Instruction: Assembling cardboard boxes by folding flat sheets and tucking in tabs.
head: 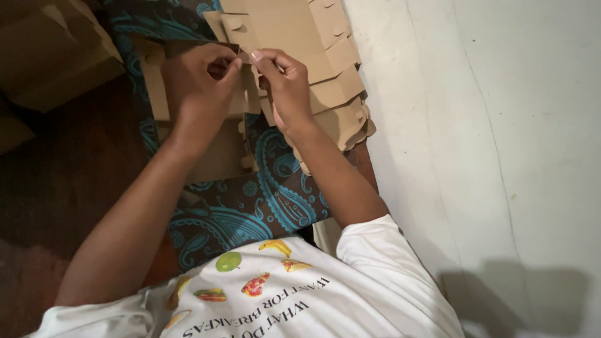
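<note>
My left hand [200, 84] and my right hand [285, 84] meet over a flat brown cardboard box blank [216, 153] that rests on my lap. Both hands pinch a small flap of the cardboard between fingers and thumbs at its upper edge. A stack of several more flat cardboard blanks [335, 81] with notched tabs lies just right of my right hand, beside the wall. Under the cardboard is a dark cloth with a teal paisley pattern [269, 200].
A white wall [488, 144] runs down the right side. Folded cardboard boxes [50, 56] sit at the upper left on a dark wooden floor [69, 169]. My white printed shirt [282, 294] fills the bottom.
</note>
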